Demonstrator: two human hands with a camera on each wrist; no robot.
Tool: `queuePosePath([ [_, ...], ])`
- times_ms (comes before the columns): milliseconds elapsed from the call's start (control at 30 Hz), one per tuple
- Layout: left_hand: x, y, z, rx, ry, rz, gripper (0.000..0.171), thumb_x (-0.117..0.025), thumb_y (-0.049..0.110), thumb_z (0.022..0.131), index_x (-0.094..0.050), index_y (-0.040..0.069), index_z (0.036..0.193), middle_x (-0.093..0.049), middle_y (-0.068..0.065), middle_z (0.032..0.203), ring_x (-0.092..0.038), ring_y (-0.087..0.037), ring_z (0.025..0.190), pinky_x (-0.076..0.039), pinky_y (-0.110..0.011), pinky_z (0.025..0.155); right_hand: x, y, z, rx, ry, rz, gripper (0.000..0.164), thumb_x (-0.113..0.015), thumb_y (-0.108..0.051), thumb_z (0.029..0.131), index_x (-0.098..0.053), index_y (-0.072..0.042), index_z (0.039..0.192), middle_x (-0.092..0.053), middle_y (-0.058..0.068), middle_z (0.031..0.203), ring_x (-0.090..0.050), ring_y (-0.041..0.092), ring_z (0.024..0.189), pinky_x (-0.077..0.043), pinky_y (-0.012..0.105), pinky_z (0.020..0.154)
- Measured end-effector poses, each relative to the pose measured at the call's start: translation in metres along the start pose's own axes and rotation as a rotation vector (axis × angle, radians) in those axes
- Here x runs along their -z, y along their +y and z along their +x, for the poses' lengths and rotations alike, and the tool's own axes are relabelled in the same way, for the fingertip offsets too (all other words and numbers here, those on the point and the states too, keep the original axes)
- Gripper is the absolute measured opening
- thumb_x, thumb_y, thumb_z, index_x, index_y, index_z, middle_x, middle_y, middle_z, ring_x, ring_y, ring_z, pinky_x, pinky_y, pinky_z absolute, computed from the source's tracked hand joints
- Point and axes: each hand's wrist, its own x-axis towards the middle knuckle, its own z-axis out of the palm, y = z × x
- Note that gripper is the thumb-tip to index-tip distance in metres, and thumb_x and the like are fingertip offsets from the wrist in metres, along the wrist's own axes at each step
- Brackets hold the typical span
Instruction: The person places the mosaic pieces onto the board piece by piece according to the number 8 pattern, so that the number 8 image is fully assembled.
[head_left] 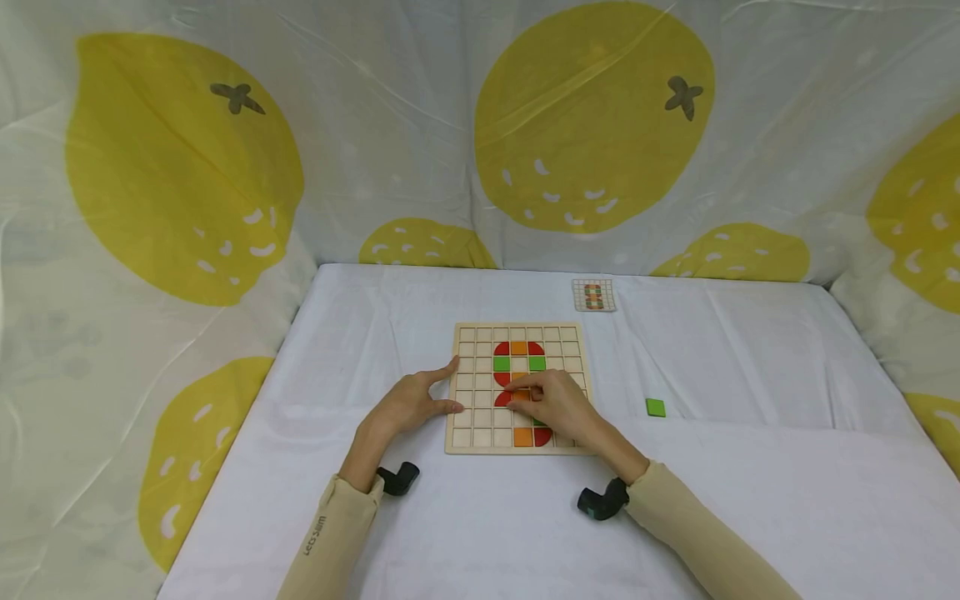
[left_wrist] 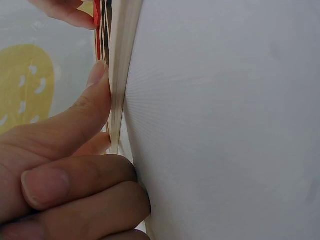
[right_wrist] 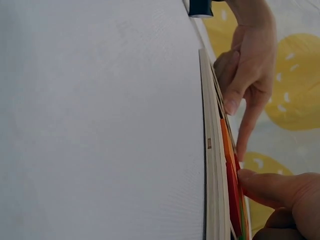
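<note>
A pale wooden grid board (head_left: 483, 418) lies on the white cloth, with red, orange and green flat pieces set in its squares. My left hand (head_left: 406, 403) is at the board's left edge, thumb and index finger spread along it. In the left wrist view the thumb (left_wrist: 92, 107) is straight against the rim and the other fingers are bent below. Over the middle of the grid, my right hand (head_left: 561, 405) pinches a red rounded piece (head_left: 502, 401) between thumb and fingertips. Part of the pattern is hidden under this hand.
A loose green square tile (head_left: 656, 407) lies on the cloth right of the board. Behind the board is a small card (head_left: 593, 296) printed with a similar grid pattern. Lemon-print fabric (head_left: 592, 117) hangs around the table (head_left: 750, 500).
</note>
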Motion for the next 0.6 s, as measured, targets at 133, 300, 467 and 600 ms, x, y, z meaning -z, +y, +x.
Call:
queuePosePath([
  [133,0.0003,0.0002,-0.0002,0.005,-0.001,-0.008,0.086,-0.078,0.038,0.092,-0.031,0.028,0.163,-0.04,-0.016,0.164,-0.04,-0.036,0.152,-0.04,-0.055,0.118,-0.0011,-0.0004,0.0012,-0.011,-0.008,-0.011,0.027,-0.082,-0.025,0.09,-0.081,-0.013,0.114,-0.035,-0.009,0.057,-0.033,0.006,0.054,-0.024,0.018,0.052],
  [300,0.0009,0.0003,-0.0003,0.002,0.003,-0.008,0.086,-0.078,0.038,0.092,-0.031,0.028,0.163,-0.041,-0.016,0.164,-0.04,-0.036,0.152,-0.04,-0.055,0.118,-0.0016,-0.0007,0.0024,-0.017,-0.015,-0.023,0.026,-0.082,-0.024,0.09,-0.081,-0.014,0.114,-0.036,-0.008,0.057,-0.034,0.007,0.055,-0.024,0.018,0.053],
  [467,0.0006,-0.0006,-0.0005,0.001,0.0,-0.012,0.085,-0.078,0.038,0.092,-0.031,0.028,0.163,-0.041,-0.015,0.164,-0.04,-0.035,0.152,-0.039,-0.055,0.119,-0.0015,-0.0006,0.0026,-0.029,-0.015,-0.031,0.027,-0.083,-0.026,0.09,-0.082,-0.014,0.114,-0.038,-0.008,0.054,-0.035,0.007,0.054,-0.023,0.019,0.051],
  [600,0.0005,-0.0008,-0.0006,0.003,0.0,-0.005,0.086,-0.078,0.038,0.092,-0.031,0.029,0.163,-0.041,-0.016,0.163,-0.04,-0.036,0.152,-0.04,-0.055,0.118,-0.001,-0.001,0.0023,-0.044,-0.011,-0.028,0.028,-0.083,-0.027,0.089,-0.082,-0.014,0.114,-0.038,-0.007,0.052,-0.036,0.009,0.051,-0.023,0.019,0.049],
])
